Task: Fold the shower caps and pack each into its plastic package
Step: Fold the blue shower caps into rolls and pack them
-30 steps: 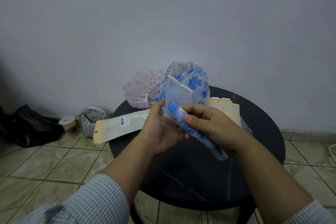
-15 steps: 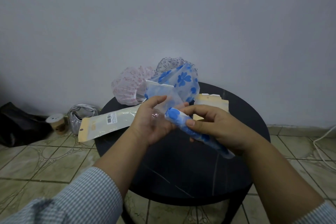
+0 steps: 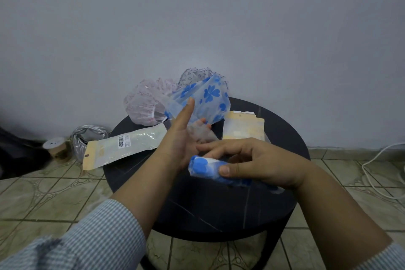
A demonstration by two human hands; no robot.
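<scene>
Against a pale wall, over the round black table (image 3: 274, 208), the right hand (image 3: 258, 162) grips the rolled blue shower cap (image 3: 206, 167) — its thumb on top. Just beside it, the left hand (image 3: 177, 140) is spread, fingers inside a clear package (image 3: 202, 132). Behind — loose caps (image 3: 203, 98).

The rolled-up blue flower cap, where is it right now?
The rolled blue cap is in the right hand, above the black table, beside the left hand.

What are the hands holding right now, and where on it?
The right hand grips the rolled blue-flowered shower cap around its middle, thumb on the near side. The left hand holds a clear plastic package against its fingers; the exact hold is unclear.
</scene>
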